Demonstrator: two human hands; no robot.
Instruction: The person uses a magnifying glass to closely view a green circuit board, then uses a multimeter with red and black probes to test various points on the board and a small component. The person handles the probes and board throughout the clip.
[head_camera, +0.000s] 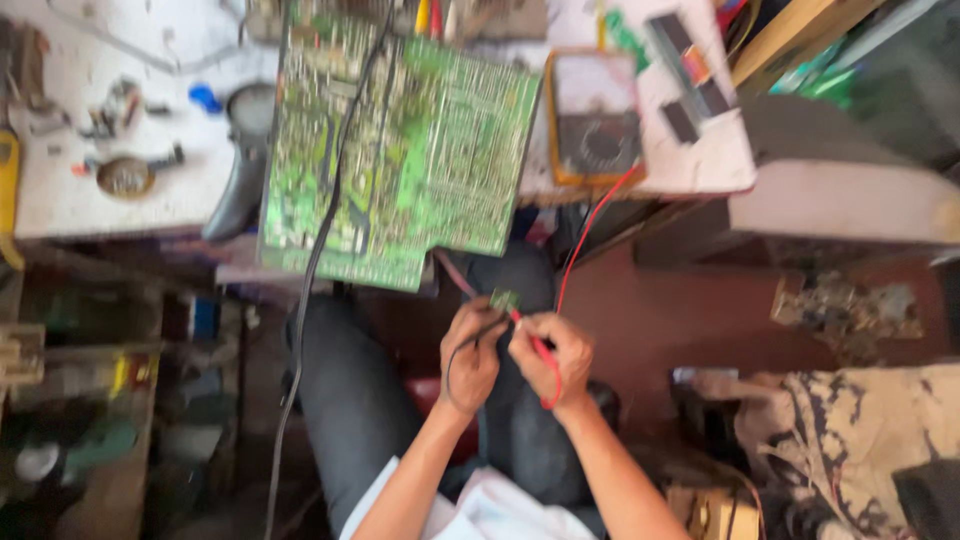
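Step in hand: probing a small green part (504, 298) over my lap, I judge. My left hand (470, 355) pinches the black probe (487, 330); my right hand (552, 355) grips the red probe (530, 335). Part sits at both tips, below the big circuit board (400, 140). Next calls for steady tips and a look at the meter (597, 120).

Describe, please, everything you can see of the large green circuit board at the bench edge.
The large green circuit board is a broad, roughly rectangular panel, its pale green face covered in fine tracks and solder points, blurred here. It lies tilted, its upper part on the white workbench and its lower edge overhanging toward the person's lap. A black cable runs down across it. Neither hand touches it.
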